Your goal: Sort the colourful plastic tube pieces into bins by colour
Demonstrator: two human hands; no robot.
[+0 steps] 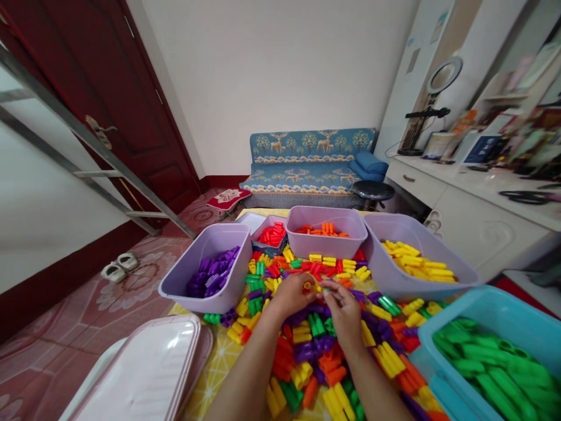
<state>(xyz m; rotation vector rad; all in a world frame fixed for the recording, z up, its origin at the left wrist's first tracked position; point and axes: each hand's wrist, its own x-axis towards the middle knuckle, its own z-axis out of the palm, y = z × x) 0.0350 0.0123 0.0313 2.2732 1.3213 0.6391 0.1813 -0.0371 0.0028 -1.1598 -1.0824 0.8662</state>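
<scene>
Over the middle of a table strewn with plastic tube pieces, my left hand (295,295) is closed on a small yellow piece (319,287) between the fingertips. My right hand (344,310) meets it from the right, its thumb and fingers pinched at the same spot; what they grip is too small to name. An orange piece (307,285) shows by the left fingers. Below and around both hands lie mixed yellow pieces (389,358), purple, red, orange and green ones.
Purple pieces fill a lilac bin (175,290) at left. Behind stand a small box of red pieces (272,234) and a lilac bin (326,245) with orange ones. At right are a lilac bin (381,275) of yellow and a teal bin (442,356) of green. Lids (144,368) lie front left.
</scene>
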